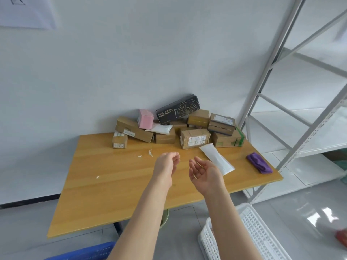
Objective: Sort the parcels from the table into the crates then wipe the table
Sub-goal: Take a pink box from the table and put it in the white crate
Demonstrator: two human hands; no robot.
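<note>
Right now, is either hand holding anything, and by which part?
Nothing is held. The left hand hangs loosely curled and the right hand lies palm up, both empty above the table.

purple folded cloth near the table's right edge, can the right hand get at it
Probably yes: the right hand is open and empty, and nothing covers the purple folded cloth.

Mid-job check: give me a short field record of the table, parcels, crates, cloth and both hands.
left hand: over the table, fingers loosely curled, holding nothing
right hand: palm up, empty
table: wooden, with paper scraps on it
parcels: piled at the far edge by the wall
white pouch: flat, apart from the pile
purple cloth: near the table's right edge
white crate: on the floor, right; contents unclear
blue crate: on the floor, left; only a corner shows
</note>
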